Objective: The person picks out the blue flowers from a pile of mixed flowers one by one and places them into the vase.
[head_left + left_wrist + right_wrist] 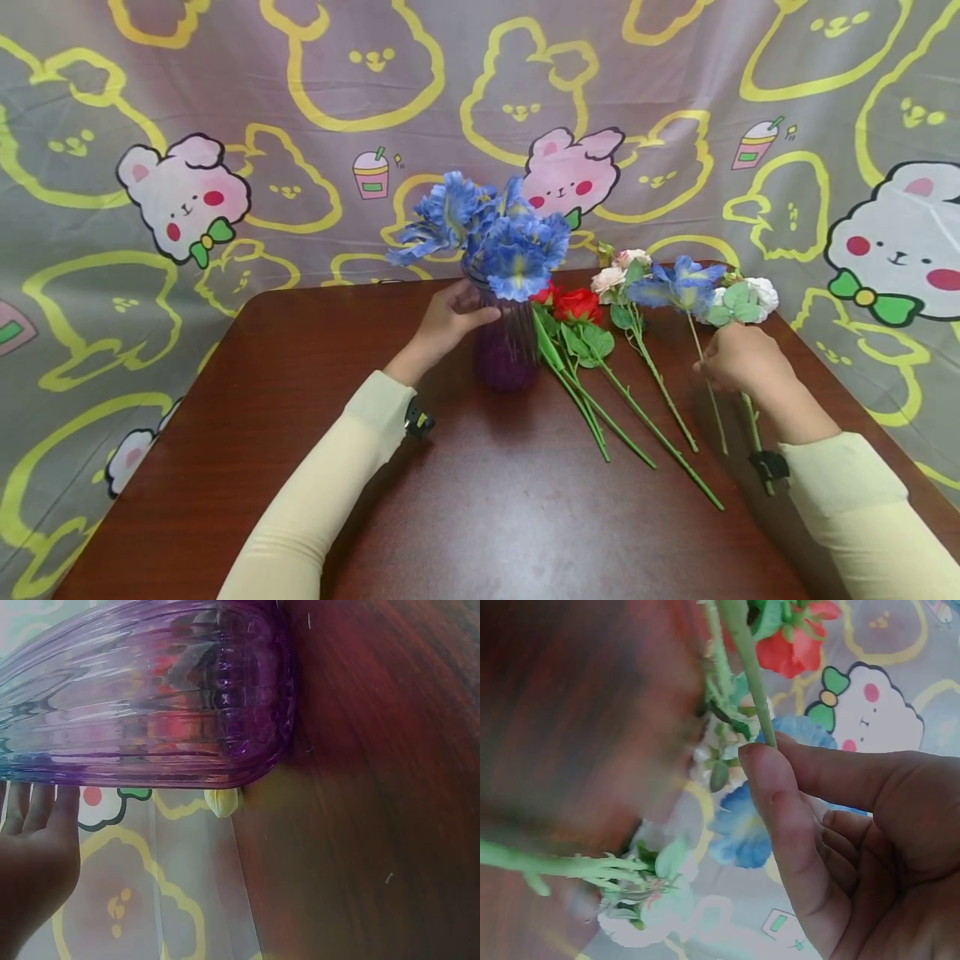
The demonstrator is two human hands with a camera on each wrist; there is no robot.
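Observation:
A clear purple ribbed glass vase (pixel 506 354) (pixel 187 697) stands upright on the table, with a bunch of blue artificial flowers (pixel 517 242) in its mouth. My left hand (pixel 447 323) (pixel 41 862) grips the vase near its neck, thumb across the front and fingers round the far side. Over at the right, my right hand (pixel 746 358) (pixel 855 825) pinches the thin green stem of a single blue flower (pixel 682 285) (pixel 742 829) between thumb and index finger. That bloom points toward the back of the table, and its stem end hangs below the hand.
Red roses (pixel 577 306) with long green stems lie right of the vase. Beside them are a pale pink rose stem (pixel 618 271) and a white flower stem (pixel 761 296), partly behind my right hand. A cartoon-print cloth (pixel 285 75) hangs behind the brown table (pixel 480 517).

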